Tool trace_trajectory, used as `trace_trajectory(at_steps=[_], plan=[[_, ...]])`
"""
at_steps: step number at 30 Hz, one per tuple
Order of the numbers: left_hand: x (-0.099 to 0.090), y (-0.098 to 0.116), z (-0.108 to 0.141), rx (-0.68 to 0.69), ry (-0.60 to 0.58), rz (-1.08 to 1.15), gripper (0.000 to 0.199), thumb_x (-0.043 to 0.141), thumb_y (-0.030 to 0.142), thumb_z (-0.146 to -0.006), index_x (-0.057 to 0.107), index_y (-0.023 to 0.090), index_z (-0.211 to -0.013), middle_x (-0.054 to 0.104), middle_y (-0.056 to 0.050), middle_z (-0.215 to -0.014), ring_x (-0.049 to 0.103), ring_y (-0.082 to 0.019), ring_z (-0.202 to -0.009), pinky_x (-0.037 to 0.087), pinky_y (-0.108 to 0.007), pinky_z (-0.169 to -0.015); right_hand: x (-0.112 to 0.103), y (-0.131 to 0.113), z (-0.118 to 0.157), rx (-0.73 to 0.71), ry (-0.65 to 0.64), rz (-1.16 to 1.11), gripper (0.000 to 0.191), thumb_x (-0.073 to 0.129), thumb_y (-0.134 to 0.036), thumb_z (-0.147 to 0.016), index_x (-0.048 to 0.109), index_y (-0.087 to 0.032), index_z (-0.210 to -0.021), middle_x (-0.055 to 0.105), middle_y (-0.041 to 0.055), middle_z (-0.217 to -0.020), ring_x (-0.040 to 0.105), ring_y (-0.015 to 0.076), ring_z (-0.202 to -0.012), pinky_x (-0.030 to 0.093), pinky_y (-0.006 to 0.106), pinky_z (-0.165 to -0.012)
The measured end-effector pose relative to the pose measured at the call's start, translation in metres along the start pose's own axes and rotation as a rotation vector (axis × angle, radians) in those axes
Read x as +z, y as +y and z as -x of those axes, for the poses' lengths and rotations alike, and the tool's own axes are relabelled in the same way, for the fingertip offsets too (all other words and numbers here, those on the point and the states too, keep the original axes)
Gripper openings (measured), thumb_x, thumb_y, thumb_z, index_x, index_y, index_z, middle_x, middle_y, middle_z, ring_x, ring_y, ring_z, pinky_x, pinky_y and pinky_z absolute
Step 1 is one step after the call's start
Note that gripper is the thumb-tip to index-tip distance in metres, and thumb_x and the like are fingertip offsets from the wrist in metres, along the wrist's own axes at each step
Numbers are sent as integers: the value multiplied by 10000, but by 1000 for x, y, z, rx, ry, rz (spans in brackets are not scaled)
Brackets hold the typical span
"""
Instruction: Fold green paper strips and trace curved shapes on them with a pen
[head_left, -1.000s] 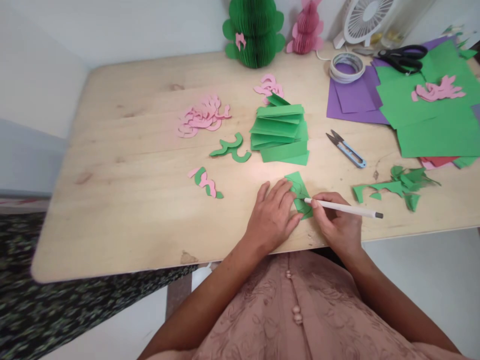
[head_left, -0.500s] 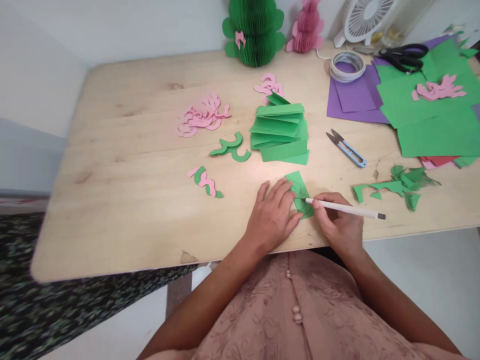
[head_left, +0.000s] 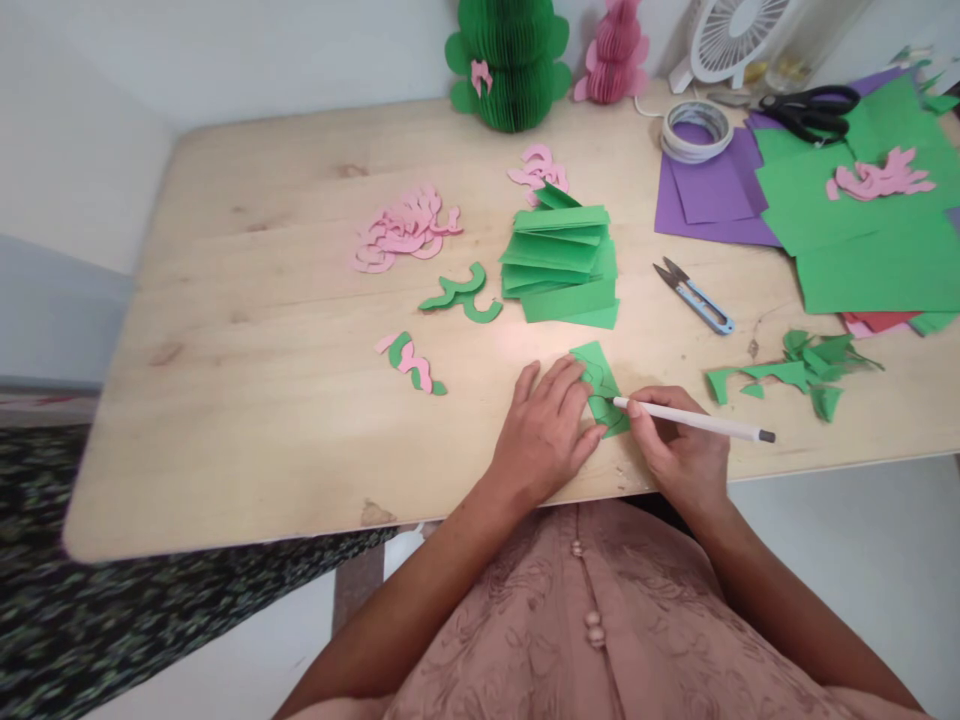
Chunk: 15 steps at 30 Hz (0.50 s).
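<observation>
The person's left hand [head_left: 541,432] lies flat, fingers slightly apart, on the left side of a small four-sided green paper piece [head_left: 601,386] marked with dark curved lines, close to the near edge of the pale wooden table [head_left: 262,430]. The right hand [head_left: 681,455] has its fingers clamped on a slim white pen [head_left: 694,418], its tip at the paper's right side. On the far side lie folded green paper strips [head_left: 562,265], with blue-handled metal snips [head_left: 701,302] to their right.
</observation>
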<state>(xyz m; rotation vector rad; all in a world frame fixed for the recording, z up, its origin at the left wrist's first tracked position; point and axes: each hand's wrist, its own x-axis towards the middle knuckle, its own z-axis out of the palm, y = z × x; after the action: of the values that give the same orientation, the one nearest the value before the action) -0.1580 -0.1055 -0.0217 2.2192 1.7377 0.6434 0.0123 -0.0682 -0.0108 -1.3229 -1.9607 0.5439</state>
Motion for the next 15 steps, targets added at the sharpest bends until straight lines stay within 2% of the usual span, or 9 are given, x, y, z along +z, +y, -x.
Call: trace_trajectory(at_steps=[15], plan=[[0, 0, 0, 1, -6, -6, 314, 515, 350, -921, 559, 146, -1154, 566, -150, -1344, 438, -266, -1347, 260, -489, -1155, 8, -3, -2, 32, -41, -59, 106, 583, -296, -858, 640, -223, -806, 689, 18, -767, 645, 167, -672, 504, 305, -616]])
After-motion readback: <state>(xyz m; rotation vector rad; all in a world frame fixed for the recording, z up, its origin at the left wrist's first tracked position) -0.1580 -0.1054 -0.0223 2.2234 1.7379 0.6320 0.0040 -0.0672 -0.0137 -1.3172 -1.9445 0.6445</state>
